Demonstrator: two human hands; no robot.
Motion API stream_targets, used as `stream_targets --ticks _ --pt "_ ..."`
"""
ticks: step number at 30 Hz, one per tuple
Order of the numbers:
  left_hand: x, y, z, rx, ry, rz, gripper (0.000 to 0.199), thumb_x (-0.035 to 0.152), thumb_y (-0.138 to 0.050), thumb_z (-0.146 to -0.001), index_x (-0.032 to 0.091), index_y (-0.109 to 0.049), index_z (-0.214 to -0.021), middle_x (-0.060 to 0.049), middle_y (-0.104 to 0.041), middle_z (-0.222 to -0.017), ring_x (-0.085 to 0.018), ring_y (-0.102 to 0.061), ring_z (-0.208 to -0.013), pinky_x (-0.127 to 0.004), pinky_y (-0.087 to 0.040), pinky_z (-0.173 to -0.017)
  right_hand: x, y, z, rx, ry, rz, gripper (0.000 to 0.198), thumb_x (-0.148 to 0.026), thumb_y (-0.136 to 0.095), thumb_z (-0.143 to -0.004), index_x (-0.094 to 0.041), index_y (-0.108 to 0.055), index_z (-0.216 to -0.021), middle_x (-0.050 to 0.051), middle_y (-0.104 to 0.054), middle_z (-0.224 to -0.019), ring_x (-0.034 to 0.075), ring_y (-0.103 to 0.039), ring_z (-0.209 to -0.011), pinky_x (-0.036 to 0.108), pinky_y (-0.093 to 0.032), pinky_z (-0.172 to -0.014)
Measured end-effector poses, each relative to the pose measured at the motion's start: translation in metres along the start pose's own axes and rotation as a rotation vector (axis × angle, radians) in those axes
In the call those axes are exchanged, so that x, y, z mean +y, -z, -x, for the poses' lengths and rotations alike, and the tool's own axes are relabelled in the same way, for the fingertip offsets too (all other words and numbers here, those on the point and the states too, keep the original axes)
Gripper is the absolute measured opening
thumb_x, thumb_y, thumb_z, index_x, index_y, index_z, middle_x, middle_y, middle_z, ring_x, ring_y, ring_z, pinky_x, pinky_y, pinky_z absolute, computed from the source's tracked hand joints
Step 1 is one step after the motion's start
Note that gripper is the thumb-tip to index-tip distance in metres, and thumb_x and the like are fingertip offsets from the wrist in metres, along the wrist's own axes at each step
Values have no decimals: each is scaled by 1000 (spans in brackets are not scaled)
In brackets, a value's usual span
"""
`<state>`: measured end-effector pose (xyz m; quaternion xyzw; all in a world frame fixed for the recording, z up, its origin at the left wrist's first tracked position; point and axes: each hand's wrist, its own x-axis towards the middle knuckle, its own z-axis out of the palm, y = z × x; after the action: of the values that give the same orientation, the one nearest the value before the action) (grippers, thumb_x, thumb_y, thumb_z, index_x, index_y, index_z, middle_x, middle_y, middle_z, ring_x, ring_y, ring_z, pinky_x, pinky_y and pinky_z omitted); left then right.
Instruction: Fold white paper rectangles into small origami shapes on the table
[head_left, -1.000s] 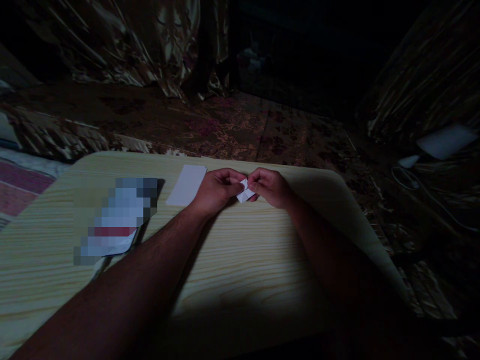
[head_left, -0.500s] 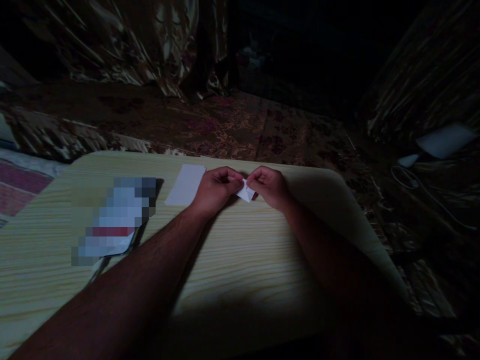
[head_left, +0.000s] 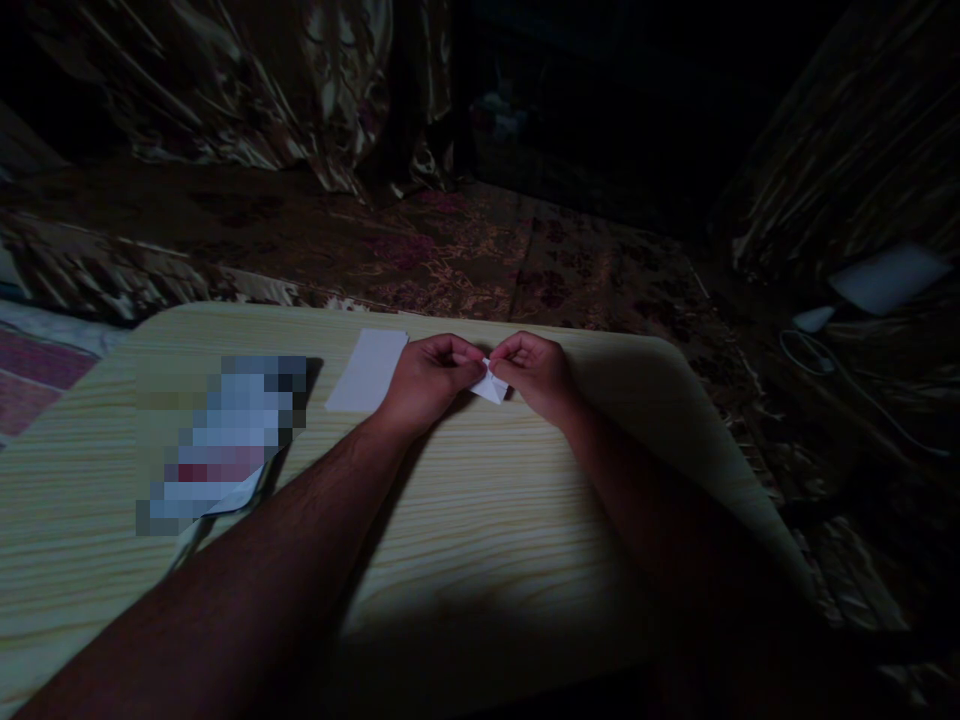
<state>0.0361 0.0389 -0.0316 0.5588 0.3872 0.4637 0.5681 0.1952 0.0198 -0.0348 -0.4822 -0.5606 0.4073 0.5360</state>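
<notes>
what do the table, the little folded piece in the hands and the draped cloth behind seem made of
Table: pale wood or wood-look laminate, fairly matt; streaky grain lines show, though they could be printed.
Folded piece: probably white matt paper; it looks thin, with straight creases.
Draped cloth: perhaps satin-like fabric, shiny, with bright highlights along its folds; fibre unclear.

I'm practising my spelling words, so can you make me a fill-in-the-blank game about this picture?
1. The left hand and the right hand hold a small folded piece of white ____.
2. A flat white rectangle lies beside the ____ hand.
3. The table has lines that look like the grain of ____.
4. A pale flat thing is off the table, on the ____ side of the picture.

Missing words: paper; left; wood; right.
</notes>
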Motion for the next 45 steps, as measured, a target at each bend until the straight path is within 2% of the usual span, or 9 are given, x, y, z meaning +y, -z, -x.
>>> stream_targets --ticks 19,38,42,45 --pt "1 0 0 -5 -13 -28 23 30 -75 -62 14 -68 -76 -1 -65 -66 -11 -54 -54 -22 -41 -53 -3 -1 1 11 -2 4 15 -26 -70 -66 -17 -60 -72 0 -64 -67 12 -59 -61 24 -46 -57" --pt "3 0 0 -14 -56 -203 21 34 -69 -70 14 -65 -72 0 -60 -64 -9 -46 -52 -21 -35 -49 -2 -2 2 -11 3 11 13 -25 -68 -68 -17 -59 -72 -1 -63 -66 10 -58 -58 22 -45 -55" --pt "2 -1 -1 -5 -57 -151 20 33 -67 -72 14 -63 -74 0 -59 -63 -8 -45 -52 -20 -35 -50 -4 -3 1 7 -20 -26 20 -25 -70 -65 -18 -60 -80 -1 -64 -70 11 -60 -62 23 -48 -58" --pt "0 -1 -2 42 -70 -93 20 34 -67 -73 14 -63 -76 0 -59 -63 -8 -46 -52 -20 -35 -50 -6 -4 2 -8 -87 -45 22 -27 -70 -66 -18 -59 -83 -2 -63 -67 11 -58 -58 23 -46 -54"
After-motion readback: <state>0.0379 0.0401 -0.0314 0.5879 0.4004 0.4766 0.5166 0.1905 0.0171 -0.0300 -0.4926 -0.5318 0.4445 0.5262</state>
